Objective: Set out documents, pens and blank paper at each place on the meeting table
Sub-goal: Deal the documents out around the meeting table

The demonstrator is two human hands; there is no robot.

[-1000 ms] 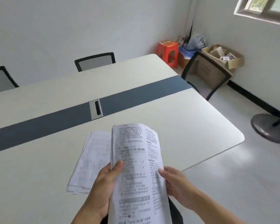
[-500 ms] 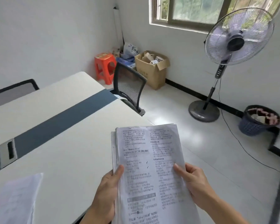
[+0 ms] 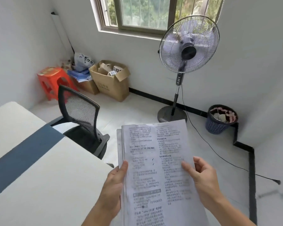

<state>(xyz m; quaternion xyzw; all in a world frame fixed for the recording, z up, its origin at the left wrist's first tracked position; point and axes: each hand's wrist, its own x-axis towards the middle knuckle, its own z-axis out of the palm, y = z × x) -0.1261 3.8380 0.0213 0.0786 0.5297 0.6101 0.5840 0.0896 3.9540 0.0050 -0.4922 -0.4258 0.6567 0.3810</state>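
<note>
A stack of printed documents [image 3: 155, 160] with dense black text is held upright in front of me, past the end of the meeting table [image 3: 39, 185]. My left hand [image 3: 113, 185] grips the stack's left edge, thumb on the front page. My right hand [image 3: 202, 180] holds the right edge, thumb pressed on the top sheet. The table is white with a blue-grey stripe and fills the lower left. No pens or blank paper are in view.
A black mesh chair [image 3: 80, 115] stands at the table's end. Behind it are an orange stool [image 3: 53, 80] and cardboard boxes [image 3: 111, 80]. A standing fan [image 3: 186, 51] with a trailing cord and a dark waste basket [image 3: 221, 119] stand by the far wall.
My view has swung right, away from the table toward the window corner. The paper stack lying on the table has left the view. Both hands still hold the documents.
</note>
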